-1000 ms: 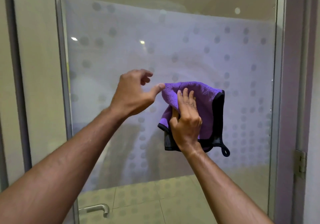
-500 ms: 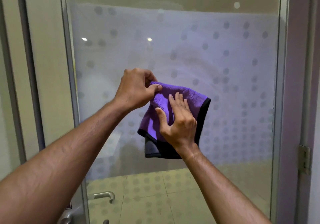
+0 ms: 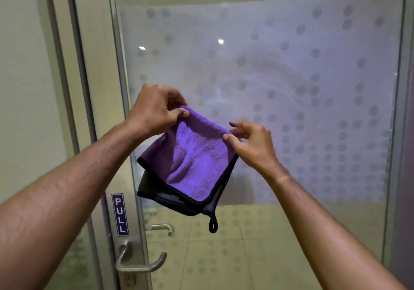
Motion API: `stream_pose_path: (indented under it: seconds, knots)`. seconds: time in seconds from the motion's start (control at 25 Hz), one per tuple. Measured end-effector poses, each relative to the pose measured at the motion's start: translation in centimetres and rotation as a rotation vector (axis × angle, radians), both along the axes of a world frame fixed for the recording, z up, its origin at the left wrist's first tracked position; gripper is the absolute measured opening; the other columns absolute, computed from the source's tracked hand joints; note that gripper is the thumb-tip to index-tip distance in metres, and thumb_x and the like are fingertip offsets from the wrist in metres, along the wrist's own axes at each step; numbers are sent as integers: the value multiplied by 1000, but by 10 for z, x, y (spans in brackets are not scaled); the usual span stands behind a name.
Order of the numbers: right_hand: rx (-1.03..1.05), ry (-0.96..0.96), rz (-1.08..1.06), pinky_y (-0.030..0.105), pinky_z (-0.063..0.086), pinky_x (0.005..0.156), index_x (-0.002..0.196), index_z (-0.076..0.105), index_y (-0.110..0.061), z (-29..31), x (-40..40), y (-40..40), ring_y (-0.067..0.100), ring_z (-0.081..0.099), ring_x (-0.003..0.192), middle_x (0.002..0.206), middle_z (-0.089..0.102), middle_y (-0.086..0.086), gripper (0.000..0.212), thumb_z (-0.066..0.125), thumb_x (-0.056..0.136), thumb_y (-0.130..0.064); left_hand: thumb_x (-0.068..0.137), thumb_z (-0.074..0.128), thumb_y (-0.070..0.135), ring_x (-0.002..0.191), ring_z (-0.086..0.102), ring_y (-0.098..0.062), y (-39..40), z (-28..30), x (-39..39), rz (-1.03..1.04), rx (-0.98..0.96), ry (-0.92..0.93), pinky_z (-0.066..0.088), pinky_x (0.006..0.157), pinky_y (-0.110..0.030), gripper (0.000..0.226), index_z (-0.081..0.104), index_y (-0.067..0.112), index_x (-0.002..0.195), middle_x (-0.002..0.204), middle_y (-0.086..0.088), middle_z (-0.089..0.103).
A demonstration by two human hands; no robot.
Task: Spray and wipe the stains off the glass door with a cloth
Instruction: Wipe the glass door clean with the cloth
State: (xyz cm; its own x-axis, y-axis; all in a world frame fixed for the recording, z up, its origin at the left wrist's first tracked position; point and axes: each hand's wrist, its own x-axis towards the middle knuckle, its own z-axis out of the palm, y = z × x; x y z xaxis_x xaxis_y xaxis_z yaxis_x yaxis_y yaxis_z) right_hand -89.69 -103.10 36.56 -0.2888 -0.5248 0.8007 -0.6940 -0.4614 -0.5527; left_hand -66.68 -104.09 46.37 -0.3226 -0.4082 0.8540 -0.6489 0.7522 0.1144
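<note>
Purple microfibre cloth with black edging (image 3: pixel 190 155), held off the frosted, dotted glass door (image 3: pixel 291 77), hanging between my hands: my left hand (image 3: pixel 154 110) pinches its top corner, my right hand (image 3: pixel 251 142) its right edge, door straight ahead.

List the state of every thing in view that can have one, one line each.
cloth: folded over, held up in front of the glass, hanging loop at the bottom
left hand: pinches the cloth's top left corner
right hand: pinches the cloth's right edge
glass door: frosted with dots, faint smears showing
door handle: level, untouched
PULL sign: stuck upright on the frame
</note>
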Motion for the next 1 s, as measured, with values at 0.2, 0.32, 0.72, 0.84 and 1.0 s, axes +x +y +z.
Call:
stream_pose_path:
  seconds: [0.2,0.32,0.72,0.84,1.0]
  knots:
    - [368,41,399,40,59,79,100,78,-17,5,-1,-14,17,74,84,88,79,4,38,83,67,-34,73,83,20,67,67,-16,10,-11,24,57,32,-18,56,68,-29,17,78,13,88,71,-3,71]
    - [494,81,546,32,48,69,96,79,-13,3,8,-17,17,66,79,93,77,15,24,84,74,-23,73,84,20,62,63,-6,14,-18,38,87,58,-17,49,60,-10,17,78,14,87,68,1,69]
    - [623,298,630,29,50,65,79,80,-10,3,84,-21,11,60,63,70,72,5,12,87,70,-12,66,88,19,60,60,-5,46,-51,135,282,266,20,45,56,-6,26,77,14,89,70,0,70]
    - [620,390,657,23,44,54,71,79,-13,6,127,-15,8,55,55,61,65,1,9,88,69,-12,63,89,20,54,57,-5,67,-58,179,354,324,24,41,50,-9,22,76,16,80,66,-2,71]
    - [674,421,780,26,56,64,71,76,-12,12,190,-2,13,63,63,67,69,5,12,84,73,-3,64,90,18,51,57,0,103,-63,243,453,442,38,43,50,-11,17,76,16,74,63,-3,72]
